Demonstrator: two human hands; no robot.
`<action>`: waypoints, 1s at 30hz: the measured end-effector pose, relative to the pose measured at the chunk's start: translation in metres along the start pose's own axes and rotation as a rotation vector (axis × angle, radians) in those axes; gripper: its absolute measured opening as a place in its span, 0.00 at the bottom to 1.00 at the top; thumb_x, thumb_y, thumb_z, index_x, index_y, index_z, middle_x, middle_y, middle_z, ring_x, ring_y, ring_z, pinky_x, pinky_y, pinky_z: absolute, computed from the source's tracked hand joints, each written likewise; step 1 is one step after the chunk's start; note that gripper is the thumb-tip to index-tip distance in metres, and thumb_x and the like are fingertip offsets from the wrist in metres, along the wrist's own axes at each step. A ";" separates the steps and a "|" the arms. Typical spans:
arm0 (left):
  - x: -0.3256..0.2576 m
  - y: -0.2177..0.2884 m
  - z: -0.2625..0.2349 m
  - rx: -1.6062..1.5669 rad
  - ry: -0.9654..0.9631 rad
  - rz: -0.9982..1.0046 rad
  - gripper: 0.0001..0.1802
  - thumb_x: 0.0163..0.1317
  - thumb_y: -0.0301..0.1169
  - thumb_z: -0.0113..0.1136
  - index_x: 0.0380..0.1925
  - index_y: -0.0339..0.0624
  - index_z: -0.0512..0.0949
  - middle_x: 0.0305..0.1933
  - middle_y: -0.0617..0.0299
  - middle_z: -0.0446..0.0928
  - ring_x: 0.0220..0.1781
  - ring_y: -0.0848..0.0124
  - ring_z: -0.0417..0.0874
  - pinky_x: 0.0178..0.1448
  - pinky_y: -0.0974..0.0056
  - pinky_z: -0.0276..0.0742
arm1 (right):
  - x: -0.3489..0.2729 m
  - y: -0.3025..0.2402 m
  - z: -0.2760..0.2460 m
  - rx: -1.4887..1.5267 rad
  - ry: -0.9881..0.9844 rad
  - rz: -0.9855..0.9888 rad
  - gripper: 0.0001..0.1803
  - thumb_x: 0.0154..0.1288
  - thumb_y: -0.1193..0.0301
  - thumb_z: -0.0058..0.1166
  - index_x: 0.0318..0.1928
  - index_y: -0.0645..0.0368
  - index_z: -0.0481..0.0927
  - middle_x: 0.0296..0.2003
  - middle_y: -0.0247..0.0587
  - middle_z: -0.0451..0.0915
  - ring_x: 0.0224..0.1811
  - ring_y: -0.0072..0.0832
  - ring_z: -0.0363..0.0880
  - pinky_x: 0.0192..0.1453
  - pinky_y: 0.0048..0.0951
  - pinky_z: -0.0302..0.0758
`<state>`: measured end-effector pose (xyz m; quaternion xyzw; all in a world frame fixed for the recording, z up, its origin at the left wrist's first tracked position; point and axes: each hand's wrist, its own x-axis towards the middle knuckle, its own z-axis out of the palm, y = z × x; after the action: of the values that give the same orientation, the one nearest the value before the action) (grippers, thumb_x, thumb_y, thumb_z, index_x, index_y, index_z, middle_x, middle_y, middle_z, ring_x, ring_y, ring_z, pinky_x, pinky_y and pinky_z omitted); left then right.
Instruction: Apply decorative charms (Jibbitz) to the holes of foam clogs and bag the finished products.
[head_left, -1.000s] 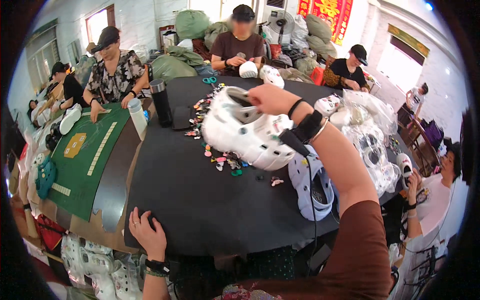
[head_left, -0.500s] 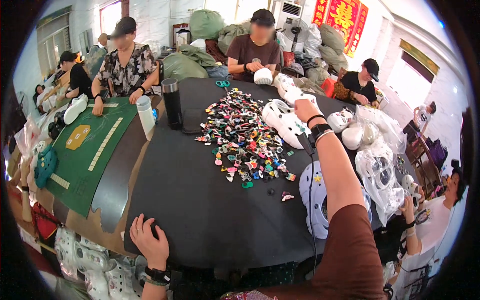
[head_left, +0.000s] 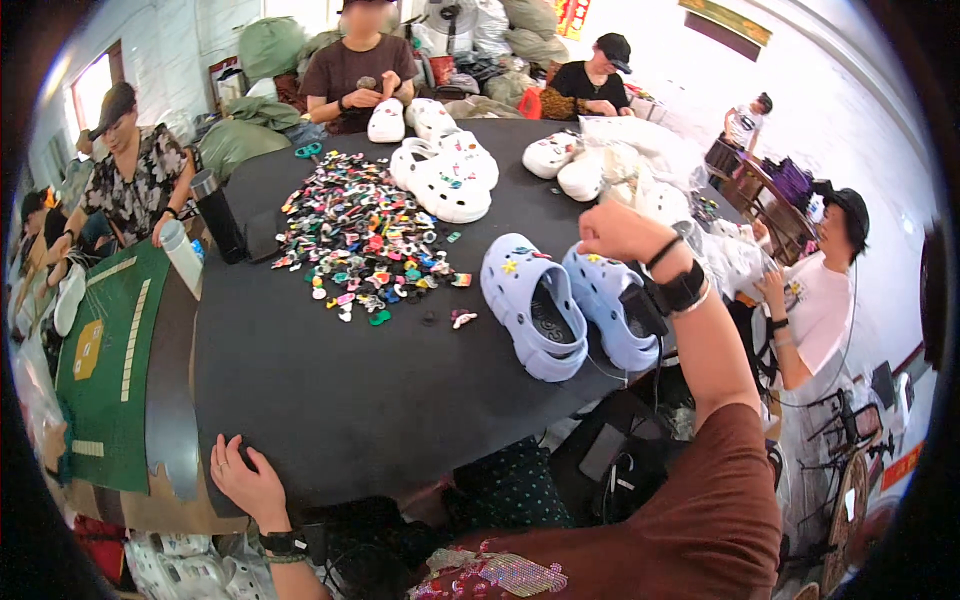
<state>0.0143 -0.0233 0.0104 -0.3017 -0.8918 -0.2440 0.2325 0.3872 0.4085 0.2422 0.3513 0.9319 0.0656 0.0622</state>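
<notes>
Resting flat and empty on the counter (head_left: 330, 400) edge, the left hand (head_left: 245, 482) steadies, while the right hand (head_left: 620, 232), loosely curled, holding nothing visible, hovers above the pale blue clogs (head_left: 570, 305).

white clog (head_left: 447, 178) set down, right hand (head_left: 620, 232) withdrawn, empty

We saw a pair of pale blue foam clogs (head_left: 565, 305) with small charms, upright, side by side, near our black table's right edge.
</notes>
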 end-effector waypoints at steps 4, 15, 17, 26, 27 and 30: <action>-0.004 -0.002 -0.003 0.011 -0.013 0.021 0.14 0.63 0.28 0.53 0.48 0.36 0.77 0.62 0.47 0.73 0.65 0.50 0.69 0.69 0.48 0.61 | -0.057 0.023 0.039 0.088 -0.005 0.227 0.23 0.58 0.54 0.62 0.29 0.67 0.84 0.30 0.60 0.82 0.37 0.53 0.82 0.44 0.46 0.78; -0.005 -0.019 0.011 0.031 0.013 0.044 0.15 0.64 0.28 0.52 0.50 0.37 0.77 0.62 0.47 0.73 0.65 0.50 0.69 0.69 0.48 0.62 | -0.075 0.015 0.121 0.254 0.204 0.457 0.23 0.54 0.54 0.63 0.28 0.67 0.83 0.31 0.62 0.81 0.37 0.53 0.82 0.43 0.47 0.77; -0.005 -0.019 0.012 0.017 0.023 0.044 0.15 0.64 0.28 0.52 0.49 0.37 0.77 0.62 0.47 0.73 0.65 0.51 0.69 0.70 0.48 0.61 | -0.068 0.013 0.125 0.339 0.377 0.404 0.17 0.52 0.61 0.61 0.26 0.66 0.82 0.28 0.60 0.80 0.34 0.53 0.81 0.41 0.47 0.77; -0.005 -0.011 0.007 0.013 0.000 0.012 0.16 0.63 0.29 0.52 0.50 0.38 0.77 0.62 0.47 0.73 0.66 0.51 0.69 0.71 0.48 0.59 | -0.026 -0.002 0.150 0.365 0.530 0.222 0.26 0.61 0.47 0.55 0.33 0.61 0.83 0.35 0.58 0.83 0.37 0.53 0.81 0.43 0.47 0.78; -0.007 -0.016 0.003 0.032 0.004 0.000 0.16 0.63 0.29 0.52 0.50 0.38 0.77 0.62 0.47 0.73 0.66 0.51 0.69 0.71 0.48 0.59 | -0.027 -0.027 0.129 0.366 0.411 0.333 0.28 0.59 0.45 0.57 0.34 0.63 0.84 0.35 0.58 0.83 0.39 0.52 0.82 0.45 0.47 0.78; -0.007 -0.017 0.005 0.033 0.012 0.013 0.16 0.63 0.29 0.52 0.50 0.38 0.77 0.63 0.47 0.73 0.66 0.51 0.69 0.71 0.47 0.59 | -0.031 -0.048 0.097 0.308 0.233 0.465 0.32 0.52 0.45 0.62 0.35 0.68 0.84 0.36 0.59 0.83 0.41 0.51 0.83 0.47 0.45 0.78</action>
<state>0.0070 -0.0347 -0.0025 -0.3023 -0.8923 -0.2296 0.2443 0.3950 0.3597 0.1412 0.5505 0.8264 -0.0240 -0.1158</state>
